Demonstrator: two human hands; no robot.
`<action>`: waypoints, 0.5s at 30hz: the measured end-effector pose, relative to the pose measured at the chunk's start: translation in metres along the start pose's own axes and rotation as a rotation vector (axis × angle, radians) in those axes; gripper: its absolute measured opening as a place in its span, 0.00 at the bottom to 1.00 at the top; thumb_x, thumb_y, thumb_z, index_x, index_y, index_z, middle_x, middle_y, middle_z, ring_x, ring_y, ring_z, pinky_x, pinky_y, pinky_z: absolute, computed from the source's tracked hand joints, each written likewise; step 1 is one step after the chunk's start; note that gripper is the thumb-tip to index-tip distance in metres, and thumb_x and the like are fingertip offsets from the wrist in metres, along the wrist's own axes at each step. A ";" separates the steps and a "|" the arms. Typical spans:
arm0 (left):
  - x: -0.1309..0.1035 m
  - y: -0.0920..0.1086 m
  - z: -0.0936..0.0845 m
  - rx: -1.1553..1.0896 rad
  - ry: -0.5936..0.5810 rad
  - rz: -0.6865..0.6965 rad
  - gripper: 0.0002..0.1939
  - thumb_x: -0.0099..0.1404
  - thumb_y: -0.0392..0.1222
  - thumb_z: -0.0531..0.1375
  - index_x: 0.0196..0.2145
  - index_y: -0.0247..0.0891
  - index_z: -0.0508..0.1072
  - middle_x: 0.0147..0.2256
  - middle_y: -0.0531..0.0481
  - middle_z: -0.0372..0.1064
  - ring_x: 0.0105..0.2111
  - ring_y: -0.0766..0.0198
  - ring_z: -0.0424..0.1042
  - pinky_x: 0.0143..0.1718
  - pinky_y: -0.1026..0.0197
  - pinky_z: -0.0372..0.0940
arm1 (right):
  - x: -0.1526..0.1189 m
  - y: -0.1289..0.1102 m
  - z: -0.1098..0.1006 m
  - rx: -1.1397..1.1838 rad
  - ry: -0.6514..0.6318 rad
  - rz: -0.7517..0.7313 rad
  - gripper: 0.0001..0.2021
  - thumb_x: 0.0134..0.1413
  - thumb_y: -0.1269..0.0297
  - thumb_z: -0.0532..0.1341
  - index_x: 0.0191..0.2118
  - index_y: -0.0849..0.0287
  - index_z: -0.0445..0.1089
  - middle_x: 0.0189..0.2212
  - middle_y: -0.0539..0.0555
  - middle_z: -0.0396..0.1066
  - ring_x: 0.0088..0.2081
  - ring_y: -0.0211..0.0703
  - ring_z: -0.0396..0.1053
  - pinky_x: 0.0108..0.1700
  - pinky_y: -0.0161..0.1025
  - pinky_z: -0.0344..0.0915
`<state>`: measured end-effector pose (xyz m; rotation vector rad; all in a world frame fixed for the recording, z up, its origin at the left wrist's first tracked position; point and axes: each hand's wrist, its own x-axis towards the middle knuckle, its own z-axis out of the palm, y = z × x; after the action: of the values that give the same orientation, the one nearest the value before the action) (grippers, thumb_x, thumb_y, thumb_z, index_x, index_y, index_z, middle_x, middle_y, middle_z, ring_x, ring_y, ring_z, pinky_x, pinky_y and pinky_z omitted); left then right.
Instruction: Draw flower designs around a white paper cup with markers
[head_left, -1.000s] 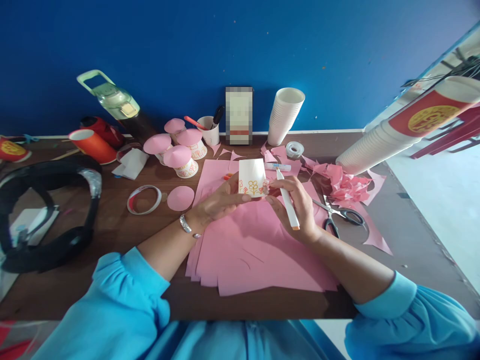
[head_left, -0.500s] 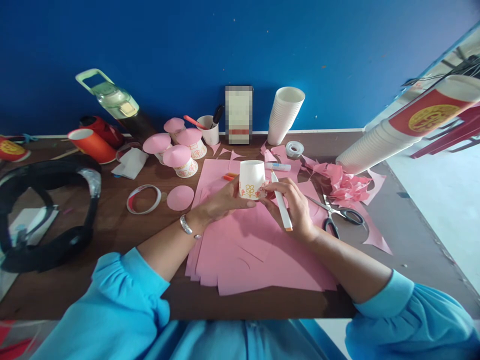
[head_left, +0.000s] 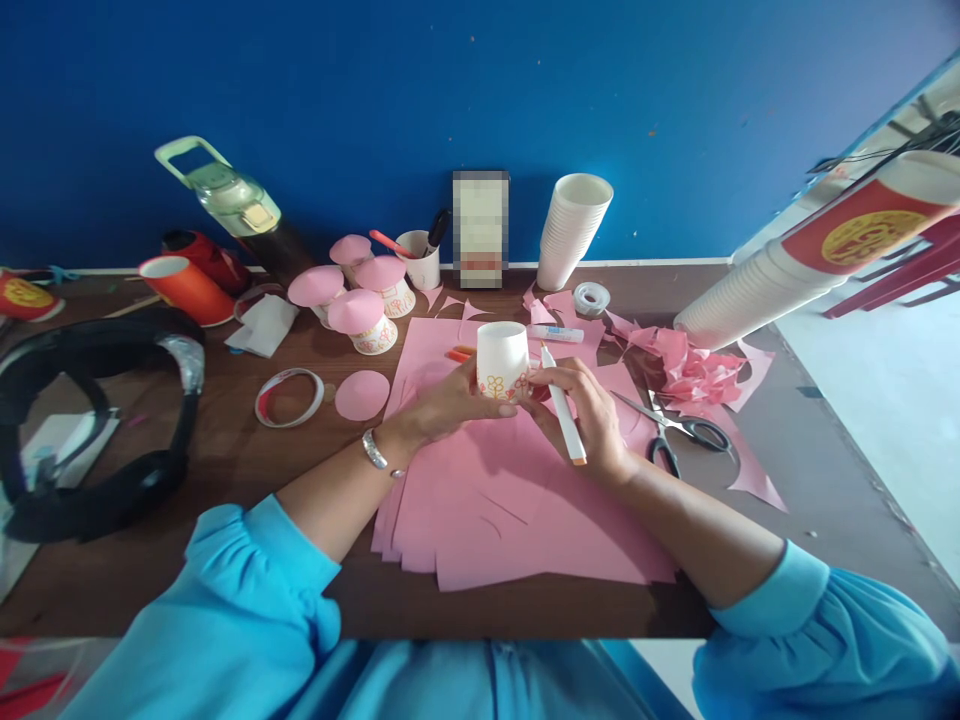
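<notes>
A white paper cup [head_left: 502, 350] with orange and red flowers drawn round its lower end is held upside down over the sheets. My left hand [head_left: 448, 400] grips it from the left, thumb along its lower edge. In my right hand [head_left: 589, 410] is a white marker [head_left: 564, 412], its tip pointing up and away from the cup wall. The fingertips of that hand also touch the cup's right side. Beneath both hands lies a stack of pink paper sheets [head_left: 517, 520]. An orange pen [head_left: 460, 353] shows partly behind my left hand.
Several decorated cups with pink cone tops [head_left: 356, 312] stand at the back left, near a pink paper disc [head_left: 362, 396] and a tape roll [head_left: 289, 398]. Scissors [head_left: 679, 430] and crumpled pink scraps [head_left: 701, 368] lie right. Stacked white cups [head_left: 574, 230] stand by the wall.
The cup has turned slightly in my fingers, so its drawn flowers sit a little further left. Both hands keep their holds; the whole view has shifted a touch.
</notes>
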<state>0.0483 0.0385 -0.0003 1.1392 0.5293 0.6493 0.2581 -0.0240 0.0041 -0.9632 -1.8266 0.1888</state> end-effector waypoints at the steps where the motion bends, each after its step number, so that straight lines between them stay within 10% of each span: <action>1: 0.000 0.000 0.000 0.001 0.009 -0.003 0.27 0.56 0.44 0.80 0.51 0.39 0.79 0.44 0.46 0.81 0.45 0.57 0.78 0.51 0.52 0.70 | 0.000 0.000 0.000 0.007 -0.002 -0.008 0.12 0.72 0.67 0.66 0.56 0.49 0.72 0.40 0.52 0.77 0.38 0.43 0.79 0.41 0.40 0.79; 15: -0.002 0.004 0.001 -0.017 -0.011 -0.012 0.28 0.55 0.43 0.81 0.51 0.39 0.79 0.45 0.45 0.82 0.47 0.54 0.80 0.53 0.50 0.71 | 0.004 -0.004 -0.005 0.023 -0.009 -0.039 0.16 0.70 0.67 0.69 0.60 0.49 0.71 0.41 0.53 0.76 0.40 0.45 0.79 0.42 0.42 0.80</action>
<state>0.0463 0.0373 0.0038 1.1227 0.5196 0.6360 0.2590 -0.0255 0.0114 -0.9116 -1.8463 0.1895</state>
